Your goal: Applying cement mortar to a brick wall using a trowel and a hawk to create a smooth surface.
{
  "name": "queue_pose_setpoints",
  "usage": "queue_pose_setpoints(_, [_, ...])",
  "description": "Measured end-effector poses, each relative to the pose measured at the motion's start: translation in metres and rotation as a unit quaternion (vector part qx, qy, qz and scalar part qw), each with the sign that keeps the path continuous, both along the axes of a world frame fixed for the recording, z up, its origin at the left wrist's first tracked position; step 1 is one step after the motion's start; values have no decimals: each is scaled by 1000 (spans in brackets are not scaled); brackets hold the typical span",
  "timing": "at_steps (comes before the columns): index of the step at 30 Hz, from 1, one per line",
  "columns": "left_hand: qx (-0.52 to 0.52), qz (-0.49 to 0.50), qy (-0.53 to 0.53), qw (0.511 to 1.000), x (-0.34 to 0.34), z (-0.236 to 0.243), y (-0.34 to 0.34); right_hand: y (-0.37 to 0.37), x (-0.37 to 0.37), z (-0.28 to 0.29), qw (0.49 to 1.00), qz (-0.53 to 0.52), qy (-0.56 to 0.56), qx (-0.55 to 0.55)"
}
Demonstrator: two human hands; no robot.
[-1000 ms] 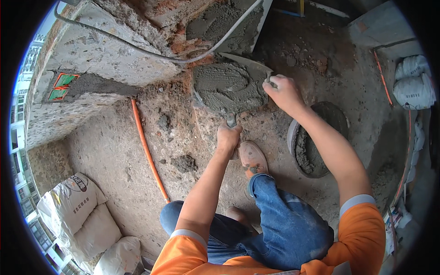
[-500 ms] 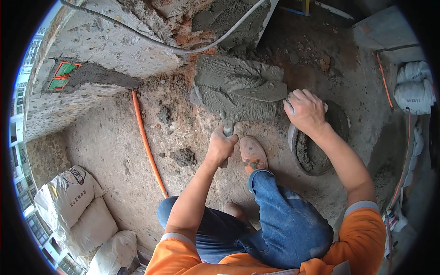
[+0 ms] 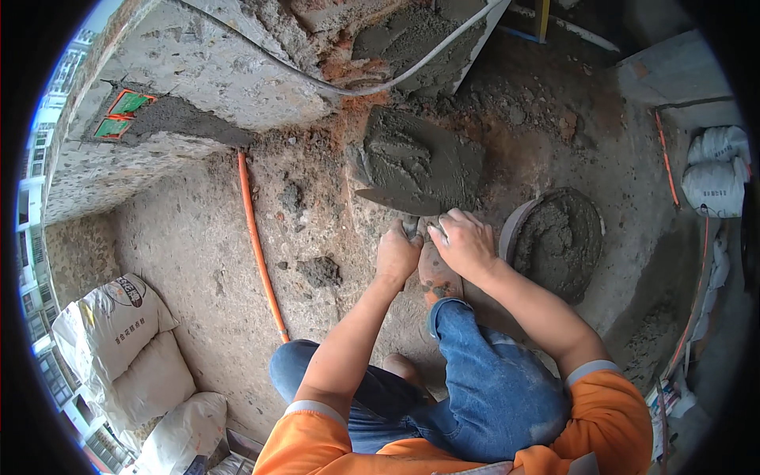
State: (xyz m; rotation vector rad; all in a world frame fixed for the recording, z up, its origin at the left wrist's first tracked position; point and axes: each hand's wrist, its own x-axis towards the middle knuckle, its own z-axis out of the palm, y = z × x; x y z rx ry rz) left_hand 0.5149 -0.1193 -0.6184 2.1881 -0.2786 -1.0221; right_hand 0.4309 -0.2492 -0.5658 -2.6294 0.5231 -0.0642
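My left hand (image 3: pixel 398 255) is closed round the handle of a plasterer's hawk (image 3: pixel 359 168), a flat rectangular board held above the floor. Wet grey mortar (image 3: pixel 423 150) lies spread and ridged over the board. Close beside it, my right hand (image 3: pixel 463 244) grips a trowel (image 3: pixel 392 201), whose dark blade lies along the hawk's near edge, its tip toward the left. The trowel's handle is mostly hidden by my fingers. Right of that hand stands a round bucket (image 3: pixel 516 220) with more mortar (image 3: pixel 564 241) inside.
A grey cable (image 3: pixel 348 91) hangs across the far side before the rough wall (image 3: pixel 229 79). An orange conduit (image 3: pixel 255 237) runs along the floor on the left. White sacks (image 3: pixel 142 348) are piled at lower left, others (image 3: pixel 712 178) at right. My shoe (image 3: pixel 439 277) is below the hands.
My right hand has come left and nearer, beside my left hand. The trowel blade has swung from the mortar's right side to the hawk's near edge. The mortar's surface has changed shape.
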Motion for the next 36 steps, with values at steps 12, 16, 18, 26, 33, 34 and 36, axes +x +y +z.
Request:
queue_pose_setpoints(12, [-27, -47, -19, 998, 36, 32, 38, -73, 1, 30, 990, 71, -39, -115])
queue_pose_setpoints(16, [47, -168, -135, 975, 1, 28, 49, -64, 24, 47, 989, 34, -119, -75])
queue_pose_setpoints(18, [26, -93, -110, 989, -3, 16, 36, -46, 17, 22, 990, -51, -85, 103])
queue_pose_setpoints(26, [-47, -58, 70, 995, 46, 23, 46, -84, -13, 44, 993, 62, -9, -102])
queue_pose_setpoints(33, [13, -206, -124, 971, 17, 34, 53, -76, 3, 53, 982, 22, -170, -84])
queue_pose_setpoints(34, [28, -181, -109, 977, 15, 28, 51, -66, 2, 38, 992, -26, -126, 12])
queue_pose_setpoints(36, [28, -176, -83, 980, 25, 16, 23, -60, 3, 8, 988, -102, -41, 110])
